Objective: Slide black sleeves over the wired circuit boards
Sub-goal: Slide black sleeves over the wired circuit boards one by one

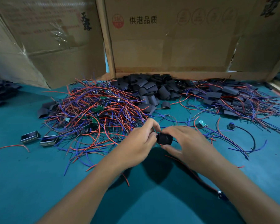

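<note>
A black sleeve (164,139) is held between my two hands above the teal table, its open end facing left. My right hand (184,143) grips the sleeve with thumb below and fingers on top. My left hand (139,141) pinches something small at the sleeve's mouth; the board there is hidden by my fingers. Red and dark wires (192,172) trail from the sleeve under my right forearm. A big tangle of wired green boards (94,110) lies to the left, a heap of black sleeves (149,91) behind, and sleeved boards with wires (229,97) at the right.
Two small metal boxes (39,138) lie at the left of the teal table (23,183). A loose green board (202,122) and a black wired part (231,126) lie to the right. Cardboard walls (168,46) close the back. More dark sleeves (0,92) sit far left.
</note>
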`<action>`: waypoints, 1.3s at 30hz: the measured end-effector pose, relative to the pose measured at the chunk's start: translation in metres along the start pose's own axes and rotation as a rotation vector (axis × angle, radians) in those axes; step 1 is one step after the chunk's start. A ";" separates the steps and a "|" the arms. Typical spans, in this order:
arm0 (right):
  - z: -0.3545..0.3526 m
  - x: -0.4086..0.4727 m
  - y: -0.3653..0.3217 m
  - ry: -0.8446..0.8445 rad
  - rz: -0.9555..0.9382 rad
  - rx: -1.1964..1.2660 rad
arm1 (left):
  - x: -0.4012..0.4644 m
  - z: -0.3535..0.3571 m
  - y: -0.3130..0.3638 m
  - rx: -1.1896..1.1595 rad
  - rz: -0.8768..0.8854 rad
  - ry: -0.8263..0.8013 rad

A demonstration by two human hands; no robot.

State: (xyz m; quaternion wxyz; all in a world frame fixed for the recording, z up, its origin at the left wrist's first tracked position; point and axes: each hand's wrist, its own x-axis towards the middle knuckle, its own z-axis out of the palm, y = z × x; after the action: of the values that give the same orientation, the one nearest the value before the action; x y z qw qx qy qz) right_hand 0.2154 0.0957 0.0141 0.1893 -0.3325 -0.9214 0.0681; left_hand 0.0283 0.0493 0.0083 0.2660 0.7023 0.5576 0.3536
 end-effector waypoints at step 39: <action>-0.002 0.002 -0.005 0.180 -0.014 -0.032 | -0.007 -0.040 0.013 -0.069 0.073 0.018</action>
State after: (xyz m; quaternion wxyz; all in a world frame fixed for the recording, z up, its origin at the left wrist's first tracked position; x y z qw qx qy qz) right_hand 0.2121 0.0932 0.0176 0.2665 -0.3338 -0.9039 0.0220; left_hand 0.0037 0.0384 0.0413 0.2718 0.7096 0.5213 0.3883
